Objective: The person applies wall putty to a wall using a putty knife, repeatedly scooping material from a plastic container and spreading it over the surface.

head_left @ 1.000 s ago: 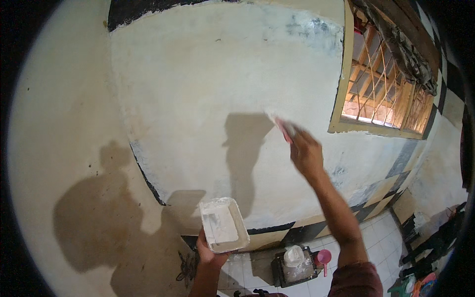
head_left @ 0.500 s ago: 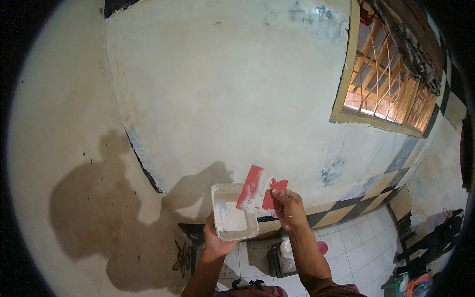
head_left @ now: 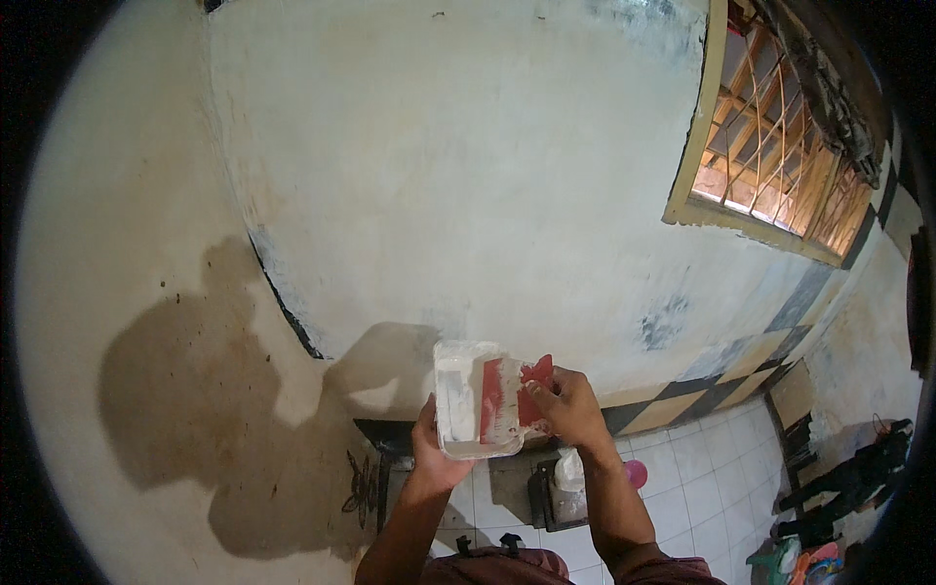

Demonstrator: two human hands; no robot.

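Observation:
My left hand (head_left: pixel 436 458) grips a white rectangular tub (head_left: pixel 446 444) from its lower left side, tilting its opening toward me. White paste (head_left: pixel 458 405) coats the inside of the tub. In my right hand (head_left: pixel 567 408) is a red flat putty scraper (head_left: pixel 493 395), its face smeared with white paste. The scraper's blade lies over the right part of the tub's opening; whether it touches the paste inside I cannot tell. My right thumb presses on the near face of the scraper, and the other fingers are hidden behind it.
A pale patched wall (head_left: pixel 439 195) fills the view ahead. At the upper right is a barred window (head_left: pixel 770 136). Checkered dark and tan squares (head_left: pixel 673 402) run along the wall's base. On the tiled floor stand a dark stool (head_left: pixel 542 497) with a white plastic bag (head_left: pixel 569 487) and a pink round thing (head_left: pixel 636 475).
The scraper has come down from the tub's upper right edge to lie across its opening, turned more upright. The tub has risen slightly and turned. The view has tipped a little downward.

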